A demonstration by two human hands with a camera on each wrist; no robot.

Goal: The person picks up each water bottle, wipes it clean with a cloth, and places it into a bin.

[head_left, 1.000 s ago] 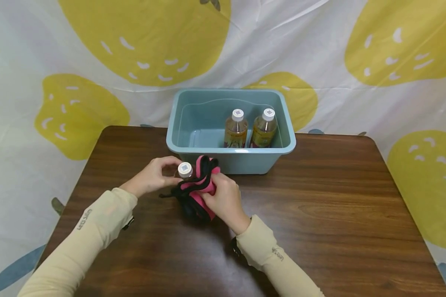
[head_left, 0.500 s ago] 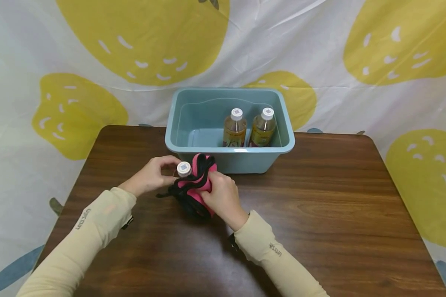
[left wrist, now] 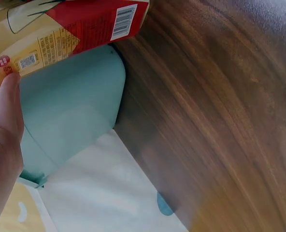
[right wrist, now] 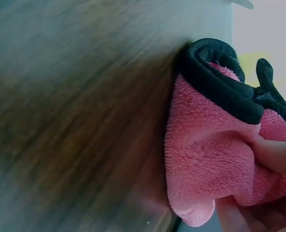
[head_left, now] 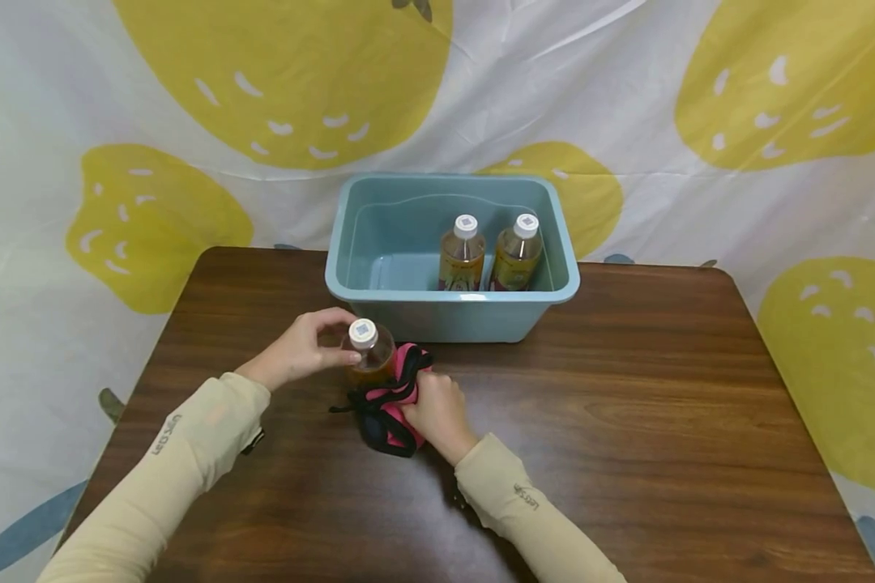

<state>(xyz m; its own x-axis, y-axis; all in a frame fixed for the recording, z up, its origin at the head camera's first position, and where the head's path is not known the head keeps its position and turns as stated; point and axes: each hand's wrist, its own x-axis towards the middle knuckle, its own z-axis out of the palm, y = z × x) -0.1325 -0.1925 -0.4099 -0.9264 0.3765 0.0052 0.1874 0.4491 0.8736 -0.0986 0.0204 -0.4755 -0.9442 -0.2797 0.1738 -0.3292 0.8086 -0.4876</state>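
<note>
My left hand (head_left: pixel 302 348) pinches an upright bottle (head_left: pixel 381 350) with a white cap, thumb and fingers near its neck. Its red and cream label (left wrist: pixel 85 36) fills the top of the left wrist view, with a fingertip against it. My right hand (head_left: pixel 437 411) holds a bunched pink cloth (head_left: pixel 392 417) with black edging, close against the bottle's near right side. Thumb and fingers grip the fluffy cloth (right wrist: pixel 206 145) in the right wrist view. The lower part of the bottle is hidden behind the cloth in the head view.
A light blue bin (head_left: pixel 452 320) stands just behind the hands. Two white-capped bottles, one in the middle (head_left: pixel 462 255) and one at the right (head_left: pixel 515 255), stand inside it. The brown wooden table (head_left: pixel 627 421) ends at a printed curtain (head_left: pixel 292 210).
My right hand has drawn the cloth down the bottle and toward me, so more of the bottle's upper part shows. The left hand stays at the bottle.
</note>
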